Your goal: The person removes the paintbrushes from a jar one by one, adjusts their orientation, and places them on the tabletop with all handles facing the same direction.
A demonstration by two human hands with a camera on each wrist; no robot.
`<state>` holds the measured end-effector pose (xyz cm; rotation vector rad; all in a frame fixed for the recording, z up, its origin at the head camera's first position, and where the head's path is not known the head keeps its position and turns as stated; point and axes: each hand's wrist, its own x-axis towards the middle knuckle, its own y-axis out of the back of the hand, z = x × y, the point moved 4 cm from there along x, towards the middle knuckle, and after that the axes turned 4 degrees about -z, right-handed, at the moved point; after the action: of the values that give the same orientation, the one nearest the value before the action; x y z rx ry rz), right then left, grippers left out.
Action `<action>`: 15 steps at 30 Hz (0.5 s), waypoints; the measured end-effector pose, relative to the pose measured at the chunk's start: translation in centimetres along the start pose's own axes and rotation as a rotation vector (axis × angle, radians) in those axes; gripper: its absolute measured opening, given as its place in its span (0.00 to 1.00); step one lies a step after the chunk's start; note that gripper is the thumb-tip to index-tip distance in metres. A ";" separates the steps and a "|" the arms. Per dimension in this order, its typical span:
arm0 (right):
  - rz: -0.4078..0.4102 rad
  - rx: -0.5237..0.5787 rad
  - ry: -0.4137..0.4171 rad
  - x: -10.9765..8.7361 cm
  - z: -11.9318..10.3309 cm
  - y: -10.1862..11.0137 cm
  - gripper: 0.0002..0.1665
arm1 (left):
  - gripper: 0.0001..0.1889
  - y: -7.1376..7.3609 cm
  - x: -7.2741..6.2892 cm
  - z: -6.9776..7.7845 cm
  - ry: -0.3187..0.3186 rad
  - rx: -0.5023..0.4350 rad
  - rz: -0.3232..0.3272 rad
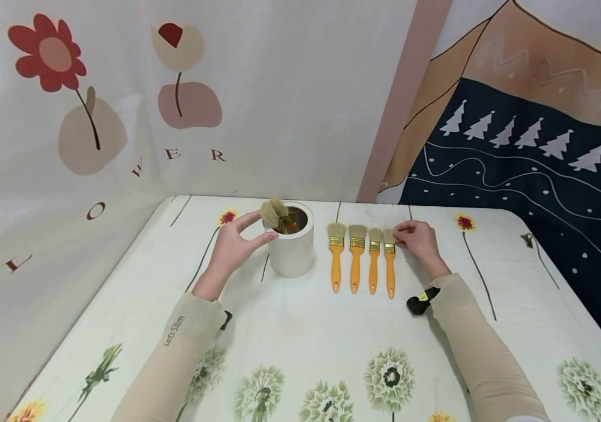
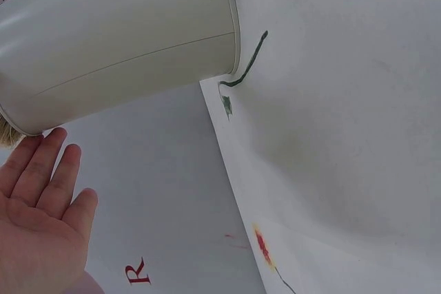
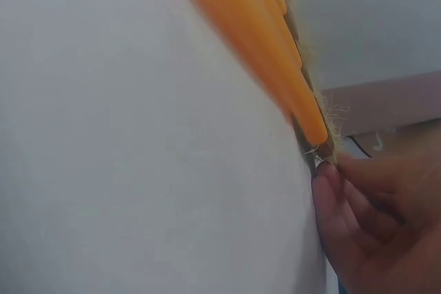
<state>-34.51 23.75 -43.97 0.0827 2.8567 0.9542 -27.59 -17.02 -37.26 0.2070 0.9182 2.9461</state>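
Note:
A white cylindrical holder (image 1: 291, 249) stands upright near the back of the table, with paintbrush bristles (image 1: 275, 212) sticking out over its left rim. My left hand (image 1: 234, 243) is at that rim, thumb at the front and fingers behind. In the left wrist view its fingers (image 2: 60, 177) are fairly straight, tips at the rim. Right of the holder several paintbrushes lie in a row, bristles away from me, orange handles towards me. My right hand (image 1: 417, 239) pinches the bristle end of the rightmost paintbrush (image 1: 390, 266); the right wrist view shows thumb and finger together on the bristles.
Beside it lie the other paintbrushes, among them a wide one (image 1: 336, 258) nearest the holder. A flower-printed cloth (image 1: 300, 334) covers the table. Printed curtains (image 1: 290, 105) hang behind its back edge. A black wrist device (image 1: 420, 302) is at the right cuff.

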 end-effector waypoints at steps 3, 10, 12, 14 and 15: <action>-0.005 -0.047 -0.001 0.1 -0.1 0.0 0.12 | 0.39 0.0 0.0 0.0 -0.001 0.000 -0.004; -0.007 -0.096 0.006 0.0 -0.3 0.0 0.10 | 0.38 0.0 0.0 0.1 -0.005 -0.001 -0.002; -0.007 -0.097 0.006 0.0 -0.4 0.0 0.10 | 0.38 0.0 0.0 0.1 -0.008 -0.004 -0.001; -0.004 -0.096 0.003 -0.1 -0.4 0.1 0.11 | 0.38 0.0 0.0 0.0 -0.010 0.000 0.000; -0.002 -0.093 0.001 -0.1 -0.5 0.2 0.11 | 0.38 0.0 0.0 0.0 -0.010 0.003 -0.001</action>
<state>-34.49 23.57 -43.49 0.0707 2.8076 1.0852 -27.54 -16.97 -37.25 0.2211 0.9207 2.9405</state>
